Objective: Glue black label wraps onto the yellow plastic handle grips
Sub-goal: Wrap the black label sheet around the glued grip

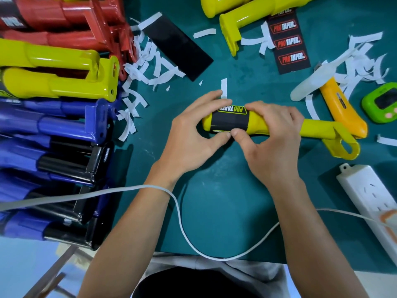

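A yellow handle grip [279, 127] is lying across the green worktop [225, 201] between both hands. The left hand [193, 134] and right hand [272, 136] are gripping it, thumbs pinching the black label wrap [229, 121] around its left end.

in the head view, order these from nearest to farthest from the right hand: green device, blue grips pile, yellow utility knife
1. yellow utility knife, just right of the right hand
2. green device, farther right, past the knife
3. blue grips pile, far off on the left
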The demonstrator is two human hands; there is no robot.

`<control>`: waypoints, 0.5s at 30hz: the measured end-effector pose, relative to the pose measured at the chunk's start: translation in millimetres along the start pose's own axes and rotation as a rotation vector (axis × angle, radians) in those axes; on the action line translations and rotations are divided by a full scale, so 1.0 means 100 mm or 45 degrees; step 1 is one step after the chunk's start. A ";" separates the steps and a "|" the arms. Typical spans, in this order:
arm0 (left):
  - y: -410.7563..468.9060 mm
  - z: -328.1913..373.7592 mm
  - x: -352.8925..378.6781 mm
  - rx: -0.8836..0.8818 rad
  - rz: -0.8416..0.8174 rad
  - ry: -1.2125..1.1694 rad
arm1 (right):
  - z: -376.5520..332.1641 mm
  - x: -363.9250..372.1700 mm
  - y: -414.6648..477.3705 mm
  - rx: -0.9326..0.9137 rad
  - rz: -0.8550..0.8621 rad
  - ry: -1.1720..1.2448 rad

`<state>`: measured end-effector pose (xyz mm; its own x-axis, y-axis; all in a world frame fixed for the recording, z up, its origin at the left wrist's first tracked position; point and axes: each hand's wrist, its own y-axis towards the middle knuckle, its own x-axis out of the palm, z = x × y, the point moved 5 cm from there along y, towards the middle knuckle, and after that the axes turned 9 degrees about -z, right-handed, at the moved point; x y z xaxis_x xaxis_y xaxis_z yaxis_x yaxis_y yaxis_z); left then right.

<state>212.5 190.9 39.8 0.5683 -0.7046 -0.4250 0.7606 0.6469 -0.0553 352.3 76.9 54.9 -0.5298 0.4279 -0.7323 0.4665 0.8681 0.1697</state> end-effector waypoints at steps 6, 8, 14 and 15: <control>0.02 -0.06 -0.02 -0.022 -0.062 -0.194 | -0.02 -0.02 -0.02 0.025 -0.003 0.041; 0.03 -0.05 -0.02 -0.004 -0.062 -0.236 | -0.02 -0.02 -0.02 0.026 -0.016 0.035; 0.04 -0.04 -0.02 -0.008 -0.054 -0.262 | -0.01 -0.01 0.00 0.029 -0.033 0.043; 0.04 -0.05 -0.02 -0.010 -0.055 -0.264 | -0.01 -0.01 0.00 0.031 -0.033 0.039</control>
<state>212.9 196.0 36.0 0.5884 -0.7761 -0.2270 0.7835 0.6166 -0.0769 352.6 76.9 56.2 -0.5631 0.4134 -0.7156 0.4694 0.8727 0.1347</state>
